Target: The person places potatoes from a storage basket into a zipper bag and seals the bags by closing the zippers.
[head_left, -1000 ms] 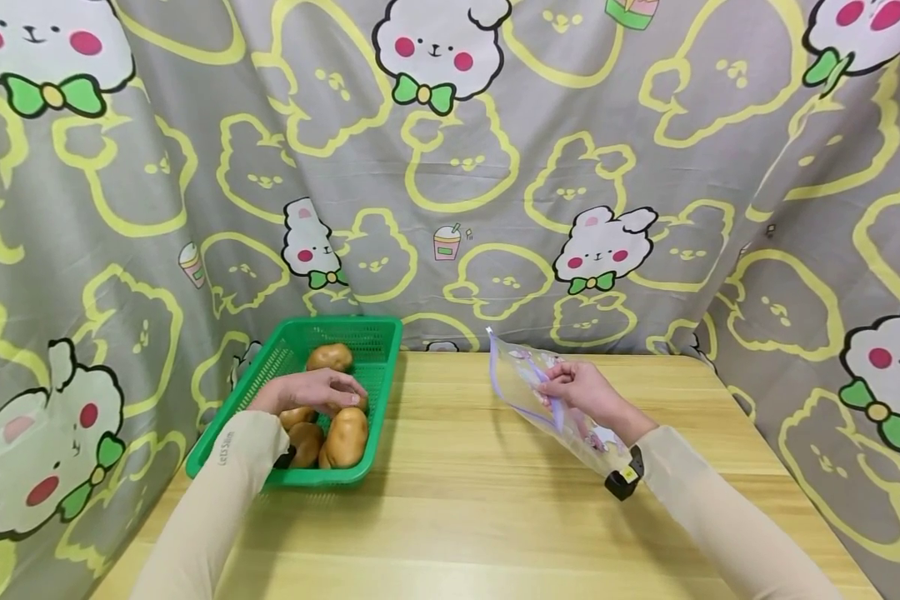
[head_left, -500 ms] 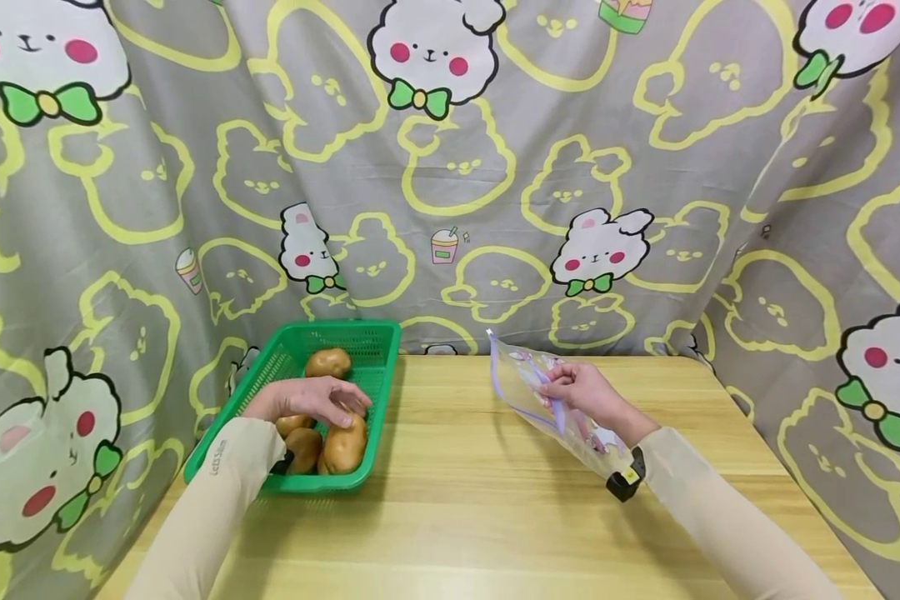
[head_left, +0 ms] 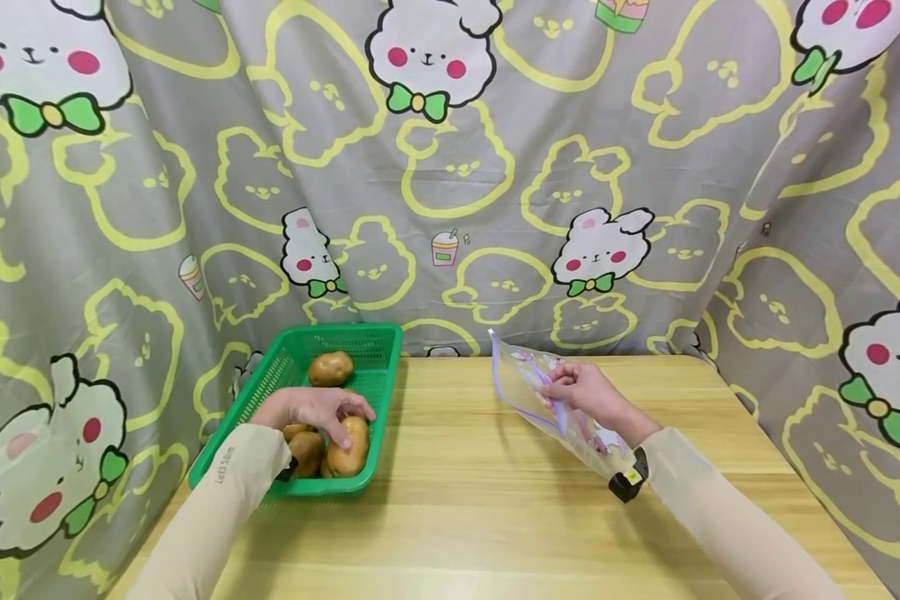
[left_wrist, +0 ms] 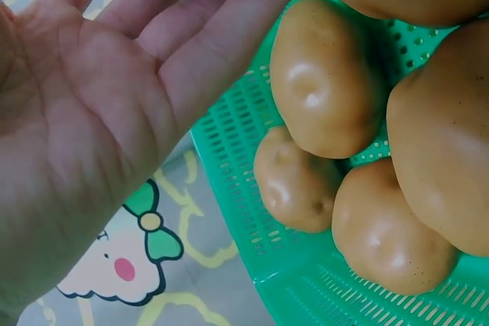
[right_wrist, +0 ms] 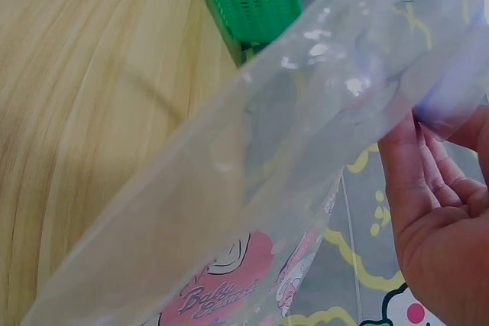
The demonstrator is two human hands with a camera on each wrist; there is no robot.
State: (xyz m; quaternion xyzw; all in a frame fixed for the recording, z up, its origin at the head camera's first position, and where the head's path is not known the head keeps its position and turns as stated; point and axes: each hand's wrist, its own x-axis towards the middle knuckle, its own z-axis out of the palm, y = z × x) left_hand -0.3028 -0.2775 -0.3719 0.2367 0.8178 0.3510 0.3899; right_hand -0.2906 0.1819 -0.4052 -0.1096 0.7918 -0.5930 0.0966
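My left hand (head_left: 313, 408) reaches into a green plastic basket (head_left: 387, 392) and grips a potato (head_left: 354, 458) near its right wall, thumb on the near side and fingers over the far end. In the left wrist view only the lower edge of that potato shows at the top, against the fingers. Several other potatoes (left_wrist: 325, 78) lie in the basket, partly hidden by the hand in the head view. My right hand (head_left: 588, 393) pinches the edge of a clear zip bag (head_left: 521, 385) with purple trim and pink cartoon print. Its mouth gapes toward the left.
The basket stands at the left of a wooden table (head_left: 450, 517), close to its back edge. A grey cartoon-patterned curtain (head_left: 495, 192) hangs behind and along both sides. A single potato (head_left: 331, 368) lies toward the basket's far end.
My left hand has come down and nearer onto the potato by the right wall, its thumb now farther over it. The right hand and bag have stayed in place.
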